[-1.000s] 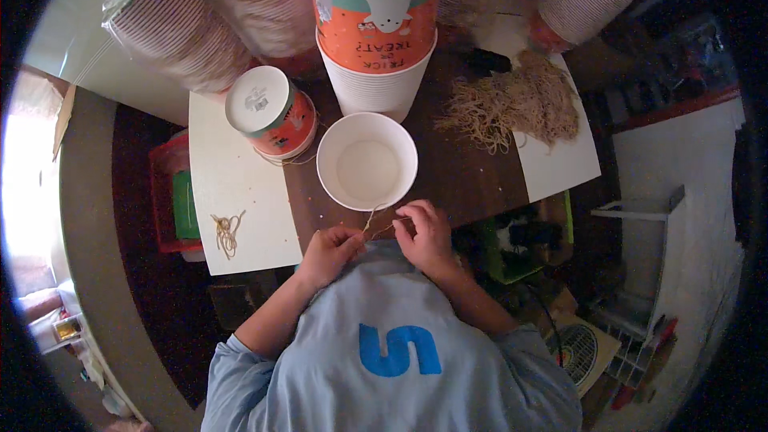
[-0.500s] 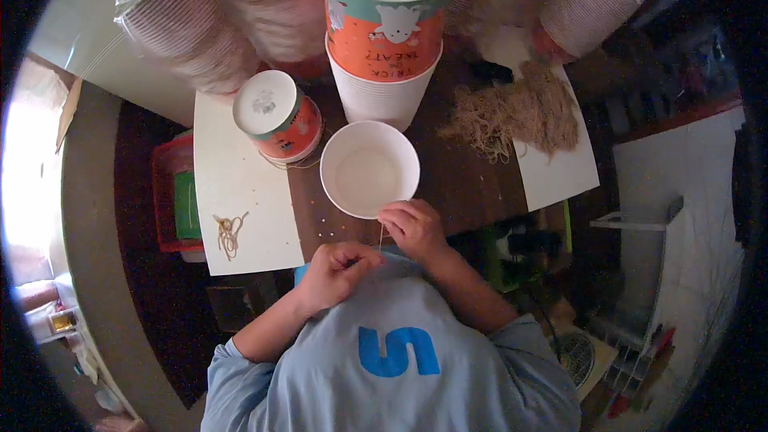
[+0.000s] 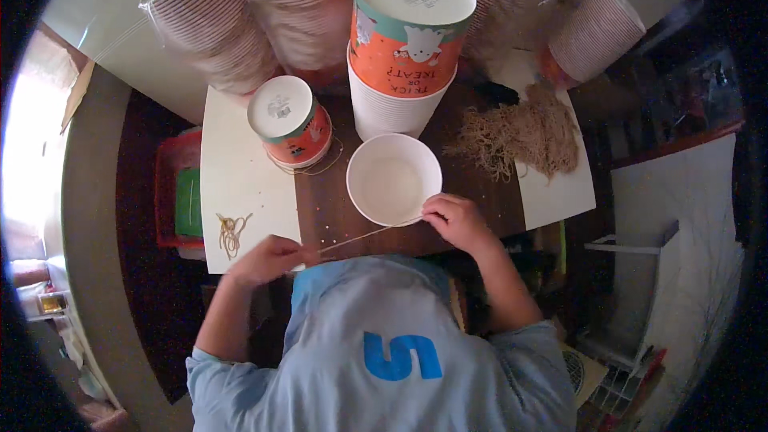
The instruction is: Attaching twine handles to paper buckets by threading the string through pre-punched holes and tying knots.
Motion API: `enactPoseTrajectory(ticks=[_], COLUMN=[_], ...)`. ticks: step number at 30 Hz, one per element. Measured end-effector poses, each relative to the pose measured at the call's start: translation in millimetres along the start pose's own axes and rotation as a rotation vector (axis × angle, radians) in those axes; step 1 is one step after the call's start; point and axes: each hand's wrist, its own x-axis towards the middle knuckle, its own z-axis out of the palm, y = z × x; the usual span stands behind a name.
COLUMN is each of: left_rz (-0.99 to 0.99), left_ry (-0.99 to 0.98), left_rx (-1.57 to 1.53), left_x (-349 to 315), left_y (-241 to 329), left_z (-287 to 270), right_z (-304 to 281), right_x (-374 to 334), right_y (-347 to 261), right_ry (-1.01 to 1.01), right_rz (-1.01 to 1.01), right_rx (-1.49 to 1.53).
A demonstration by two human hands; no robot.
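Note:
A thin beige cord [image 3: 364,235] runs nearly straight between my two hands, along the near side of an open white paper tub [image 3: 394,178]. My left hand [image 3: 276,258], slightly blurred, pinches the cord at the table's front edge. At the tub's near right rim, the fingers of my right hand [image 3: 456,220] are closed on the other end of the cord. They touch or nearly touch the rim; whether the cord passes through the wall there cannot be made out. The tub's bare white inside faces up.
Behind the tub stands a tall upturned stack of orange printed tubs [image 3: 408,56]. A shorter upturned tub [image 3: 292,124] is at left, cord loops around its base. Loose cord pieces [image 3: 232,234] lie on white board. A tangled brown cord heap [image 3: 528,136] is at right; wrapped tub stacks [image 3: 212,28] line the back.
My hands have moved apart, the left one out to the left, and the cord is now stretched long between them. The whole view has shifted slightly.

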Motion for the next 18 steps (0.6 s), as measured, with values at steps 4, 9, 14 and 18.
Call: enactPoseTrajectory(ticks=[4,9,14,18], left_rz=[-0.058,0.019,0.268,0.307], left_ry=[0.210,0.289,0.029,0.016], left_rx=[0.020,-0.041,-0.178,-0.183], left_x=[-26.9,-21.4,13.1,40.5], left_y=[-4.3,28.7,90.7,109.9], left_z=[-43.8,-28.7,25.0,43.5], right_z=[-22.8,-41.7,-13.2,-2.9], right_x=[-0.4,13.9,38.0,49.9], right_y=[9.2,-36.3,-100.6,-120.9], right_ry=[-0.088,-0.272,-0.178,-0.213], right_rz=[0.076,0.190,0.085,0.175], right_rx=[0.058,-0.544,0.402,0.532])
